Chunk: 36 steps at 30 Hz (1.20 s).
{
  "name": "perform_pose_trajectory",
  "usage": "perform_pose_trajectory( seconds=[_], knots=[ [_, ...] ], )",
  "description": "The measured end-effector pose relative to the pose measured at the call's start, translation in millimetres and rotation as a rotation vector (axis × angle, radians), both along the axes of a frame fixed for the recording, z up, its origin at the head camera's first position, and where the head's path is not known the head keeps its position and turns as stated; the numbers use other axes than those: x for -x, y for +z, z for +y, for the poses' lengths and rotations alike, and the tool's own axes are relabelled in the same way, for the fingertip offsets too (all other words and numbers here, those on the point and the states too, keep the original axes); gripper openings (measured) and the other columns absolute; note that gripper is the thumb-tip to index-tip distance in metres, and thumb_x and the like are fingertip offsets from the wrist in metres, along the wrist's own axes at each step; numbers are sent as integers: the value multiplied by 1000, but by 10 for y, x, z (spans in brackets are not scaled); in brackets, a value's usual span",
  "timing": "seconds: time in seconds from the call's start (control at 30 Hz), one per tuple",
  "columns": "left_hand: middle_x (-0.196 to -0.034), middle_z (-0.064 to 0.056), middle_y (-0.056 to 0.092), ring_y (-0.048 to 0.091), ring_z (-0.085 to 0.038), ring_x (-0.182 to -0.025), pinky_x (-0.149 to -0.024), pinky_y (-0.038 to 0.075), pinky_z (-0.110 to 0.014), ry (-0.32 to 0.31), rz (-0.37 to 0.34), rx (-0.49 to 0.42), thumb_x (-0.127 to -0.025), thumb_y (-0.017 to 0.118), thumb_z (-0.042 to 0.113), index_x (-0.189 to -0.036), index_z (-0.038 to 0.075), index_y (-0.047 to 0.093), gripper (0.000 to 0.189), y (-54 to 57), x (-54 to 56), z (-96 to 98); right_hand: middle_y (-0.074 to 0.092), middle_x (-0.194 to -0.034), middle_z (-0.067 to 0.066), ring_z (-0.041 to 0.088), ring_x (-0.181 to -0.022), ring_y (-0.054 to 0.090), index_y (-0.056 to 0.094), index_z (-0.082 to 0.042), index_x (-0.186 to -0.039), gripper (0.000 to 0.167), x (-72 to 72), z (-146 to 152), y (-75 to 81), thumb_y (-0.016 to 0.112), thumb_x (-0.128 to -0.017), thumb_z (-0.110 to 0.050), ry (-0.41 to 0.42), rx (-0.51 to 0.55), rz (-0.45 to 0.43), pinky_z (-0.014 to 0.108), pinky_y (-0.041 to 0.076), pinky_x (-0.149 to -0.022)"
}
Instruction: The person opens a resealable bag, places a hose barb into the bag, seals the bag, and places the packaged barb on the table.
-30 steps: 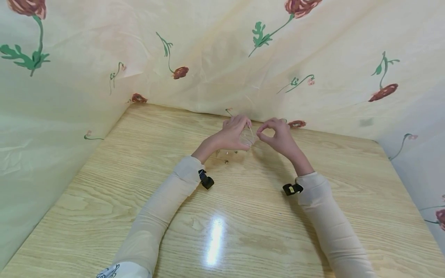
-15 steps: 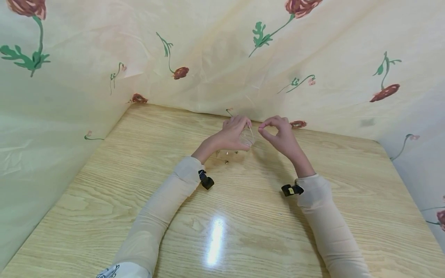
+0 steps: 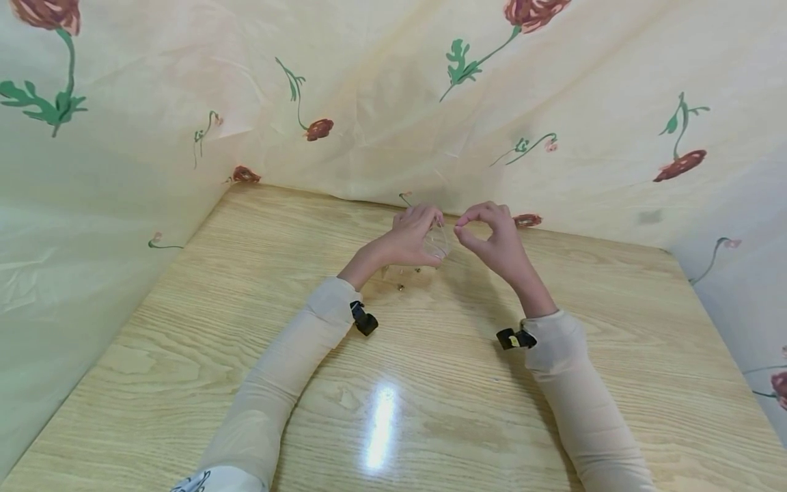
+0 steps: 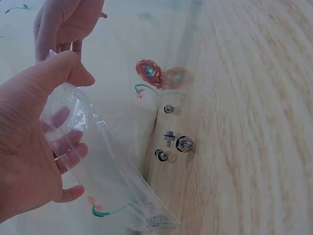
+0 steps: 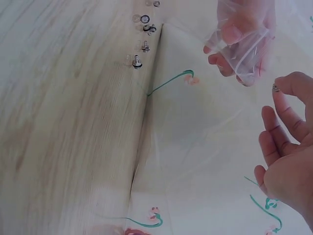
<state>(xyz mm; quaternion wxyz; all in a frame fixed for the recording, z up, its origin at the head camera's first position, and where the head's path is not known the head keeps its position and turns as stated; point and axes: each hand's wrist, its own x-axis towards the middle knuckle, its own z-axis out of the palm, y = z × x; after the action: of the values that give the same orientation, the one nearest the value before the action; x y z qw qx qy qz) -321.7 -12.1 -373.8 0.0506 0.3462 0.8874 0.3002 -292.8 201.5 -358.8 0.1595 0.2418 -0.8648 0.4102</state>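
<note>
My left hand (image 3: 406, 239) grips a clear plastic bag (image 4: 115, 161) near its mouth, fingers and thumb curved about the film. A small shiny metal piece (image 4: 159, 221) shows at the bag's lower corner. Beside the mouth, a short gap to the right, my right hand (image 3: 496, 239) pinches a tiny metal piece (image 5: 276, 88) between thumb and forefinger; its shape is mostly covered, and it looks like a small screw. Several small metal screws with dark washers (image 4: 185, 144) lie on the table below the bag, some standing upright.
The wood-grain table (image 3: 246, 287) meets a hanging cream cloth with printed flowers (image 3: 381, 102) just behind my hands. Black wrist cameras, left (image 3: 365, 319) and right (image 3: 515, 337), sit at my sleeve cuffs. A tiny speck (image 3: 496, 379) lies nearer the front.
My right hand has risen slightly beside the bag, drawing a little right and then back left, still pinching. The left hand and the bag stay nearly in place.
</note>
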Motion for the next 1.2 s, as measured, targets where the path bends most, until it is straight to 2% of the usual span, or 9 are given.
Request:
perform_pose_trajectory(
  seconds=[0.47,0.77,1.03,1.2],
  knots=[
    [-128,-15,44,35,-26,-118,-102,23,-50,4,6,-5,-85,78,27,-130,13,38,62,-13,8,11,68,-102,20,32,-98,46,71,-2,-84,7,-21,-121,-66,75,-79,-2,4,30,189,38,28,-91],
    [-126,-9,42,36,-26,-118,-103,23,-50,-2,3,-1,-86,75,29,-130,14,37,61,-13,1,13,67,-103,20,34,-99,46,71,-2,-86,7,-30,-174,-95,75,-81,-3,6,24,191,37,29,-90],
    [-132,-15,44,35,-26,-118,-101,25,-48,-6,-4,-9,-86,74,28,-129,14,36,59,-21,11,13,67,-103,23,36,-97,44,71,0,-88,8,-37,-200,-103,74,-81,-2,39,12,222,38,27,-91],
    [-131,-11,42,35,-24,-116,-100,24,-47,-14,6,-15,-86,76,28,-128,13,37,59,-28,9,12,67,-104,20,36,-98,44,74,-1,-93,11,-51,-214,-97,77,-82,-1,46,13,217,41,27,-92]
  ],
)
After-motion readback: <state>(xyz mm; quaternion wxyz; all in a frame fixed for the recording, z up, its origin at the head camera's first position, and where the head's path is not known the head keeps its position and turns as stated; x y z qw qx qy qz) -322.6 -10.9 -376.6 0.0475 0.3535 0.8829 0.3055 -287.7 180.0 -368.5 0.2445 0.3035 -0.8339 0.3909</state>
